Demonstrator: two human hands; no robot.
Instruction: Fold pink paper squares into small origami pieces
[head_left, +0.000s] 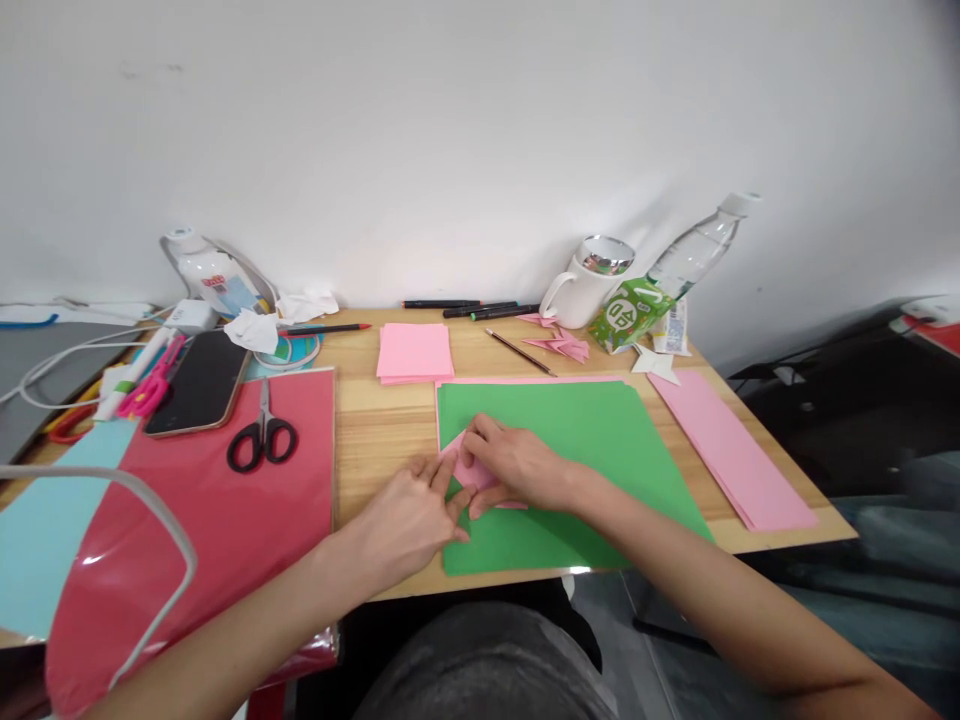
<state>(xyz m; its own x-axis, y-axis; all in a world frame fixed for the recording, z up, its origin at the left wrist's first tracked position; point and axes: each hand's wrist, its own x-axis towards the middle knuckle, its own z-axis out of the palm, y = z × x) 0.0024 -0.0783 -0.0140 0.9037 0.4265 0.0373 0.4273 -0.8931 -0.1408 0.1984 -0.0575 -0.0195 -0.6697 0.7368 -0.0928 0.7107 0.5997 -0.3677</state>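
A small piece of pink folding paper (pixel 474 478) lies on a stack of green paper (pixel 592 440), partly hidden under my fingers. My left hand (pixel 416 505) holds its left edge, with the fingertips pressed against it. From the right, my right hand (pixel 517 462) grips the same piece, thumb and fingers bent around its edge. The fingertips of both hands almost meet over the paper. A stack of pink paper squares (pixel 415 352) sits behind, beyond the green sheets.
Black scissors (pixel 262 430) and a phone (pixel 199 385) rest on a red sheet pack (pixel 225 540) at left. Folded pink cranes (pixel 562 345), a pencil (pixel 521 353), a white mug (pixel 589 285), a green carton (pixel 630 315) and a leaning bottle (pixel 697 245) stand or lie behind. Pink strips (pixel 735 450) lie right.
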